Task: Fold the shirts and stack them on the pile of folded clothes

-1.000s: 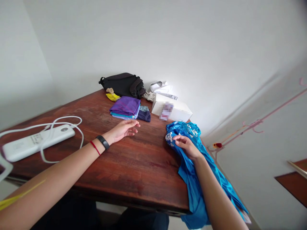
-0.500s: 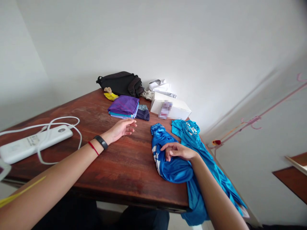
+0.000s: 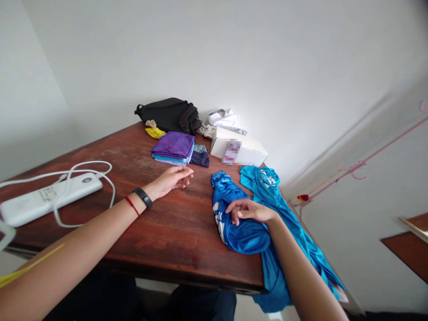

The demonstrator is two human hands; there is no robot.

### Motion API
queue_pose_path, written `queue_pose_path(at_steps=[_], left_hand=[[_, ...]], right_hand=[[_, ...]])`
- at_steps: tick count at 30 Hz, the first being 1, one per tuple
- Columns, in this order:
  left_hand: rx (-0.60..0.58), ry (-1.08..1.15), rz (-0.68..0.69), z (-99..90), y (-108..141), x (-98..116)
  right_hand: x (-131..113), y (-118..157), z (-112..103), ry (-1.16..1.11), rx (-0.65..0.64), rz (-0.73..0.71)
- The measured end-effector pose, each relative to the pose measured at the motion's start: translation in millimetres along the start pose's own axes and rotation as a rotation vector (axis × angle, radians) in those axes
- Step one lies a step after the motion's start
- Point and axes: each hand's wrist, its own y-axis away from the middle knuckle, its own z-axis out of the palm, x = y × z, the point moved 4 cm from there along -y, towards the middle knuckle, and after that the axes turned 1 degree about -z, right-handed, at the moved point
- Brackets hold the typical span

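Observation:
My left hand, with a dark band and a red string at its wrist, is over the wooden table with nothing in it; its fingers are loosely curled and apart. My right hand is over a crumpled blue garment with white markings, its fingers bent and apart; whether they touch the cloth is unclear. Beside that garment a lighter turquoise one lies along the table's right side and hangs over the edge. Just beyond my left hand is a folded stack with purple cloth on top, next to a dark folded cloth.
A white box, a white bag and a black bag are at the back of the table. A yellow item lies by the black bag. At left is a white power strip with a looped cable.

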Motion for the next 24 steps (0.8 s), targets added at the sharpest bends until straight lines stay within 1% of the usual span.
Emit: queue_pose_path(at_steps=[8, 16, 20, 24], left_hand=[[-0.019, -0.057, 0.035, 1.0, 3, 3], [-0.114, -0.086, 0.102, 6.2, 4, 6], [-0.107, -0.131, 0.129, 8.6, 6, 10], [-0.090, -0.159, 0.105, 9.7, 7, 12]], right_hand=[[5, 1, -2, -0.024, -0.019, -0.010], [3, 0, -1, -0.040, -0.031, -0.009], [3, 0, -1, -0.041, -0.051, -0.018], [3, 0, -2, -0.047, -0.077, -0.067]])
